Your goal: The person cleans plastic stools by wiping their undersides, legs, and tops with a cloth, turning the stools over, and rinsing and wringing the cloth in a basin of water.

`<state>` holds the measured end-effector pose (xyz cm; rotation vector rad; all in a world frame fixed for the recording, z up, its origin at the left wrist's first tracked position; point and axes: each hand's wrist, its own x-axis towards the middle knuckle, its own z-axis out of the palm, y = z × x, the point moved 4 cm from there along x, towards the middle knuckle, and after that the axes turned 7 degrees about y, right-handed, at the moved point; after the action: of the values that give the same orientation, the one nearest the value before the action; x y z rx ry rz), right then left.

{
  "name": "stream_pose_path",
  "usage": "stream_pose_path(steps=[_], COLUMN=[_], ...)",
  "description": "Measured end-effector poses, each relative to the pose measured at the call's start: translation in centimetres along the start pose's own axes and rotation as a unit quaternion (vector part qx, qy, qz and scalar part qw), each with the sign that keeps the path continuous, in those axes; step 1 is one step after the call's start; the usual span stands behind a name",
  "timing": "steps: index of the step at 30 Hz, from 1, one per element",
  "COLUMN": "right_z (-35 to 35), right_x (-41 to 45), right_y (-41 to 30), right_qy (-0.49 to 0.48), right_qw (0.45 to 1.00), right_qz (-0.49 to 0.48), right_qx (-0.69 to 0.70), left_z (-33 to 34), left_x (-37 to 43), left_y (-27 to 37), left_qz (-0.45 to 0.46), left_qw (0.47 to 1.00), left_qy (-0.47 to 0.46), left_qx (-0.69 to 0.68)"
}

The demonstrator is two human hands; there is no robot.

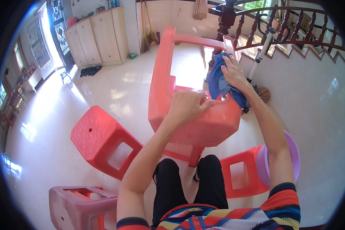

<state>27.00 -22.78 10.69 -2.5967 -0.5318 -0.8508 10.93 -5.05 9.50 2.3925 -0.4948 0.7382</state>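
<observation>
A red plastic stool (161, 74) lies on its side in front of me, with its open side frame facing up, resting on another red stool whose legs show below it. My left hand (188, 105) is closed around the rim of a cut-out in the upper stool. On the right, my right hand (233, 70) presses a blue cloth (218, 77) against the stool's right-hand leg, its fingers bent over the bunched fabric. Part of the cloth hangs down over the stool's right edge.
Left of me stand a red stool (93, 132) and a faded, tipped stool (72, 204). A lilac basin (293, 155) sits on another red stool (227, 175) at right. Beyond are a basketball (264, 95), exercise equipment (260, 54), a stair railing (296, 26) and a cabinet (103, 37).
</observation>
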Motion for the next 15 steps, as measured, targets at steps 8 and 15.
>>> stream_pose_path(steps=[8,15], right_z=[2.3,3.0], right_x=[8.4,11.6], right_y=[4.5,1.6], right_qy=[0.118,0.165], right_qw=[0.991,0.965], right_qz=[-0.062,-0.077], right_qx=[-0.024,-0.19], left_z=[0.7,0.7], left_x=[0.2,-0.1], left_y=[-0.5,-1.2], left_qz=[0.02,0.028], left_qw=[1.0,1.0], left_qy=[-0.02,-0.007], left_qx=[0.0,0.002])
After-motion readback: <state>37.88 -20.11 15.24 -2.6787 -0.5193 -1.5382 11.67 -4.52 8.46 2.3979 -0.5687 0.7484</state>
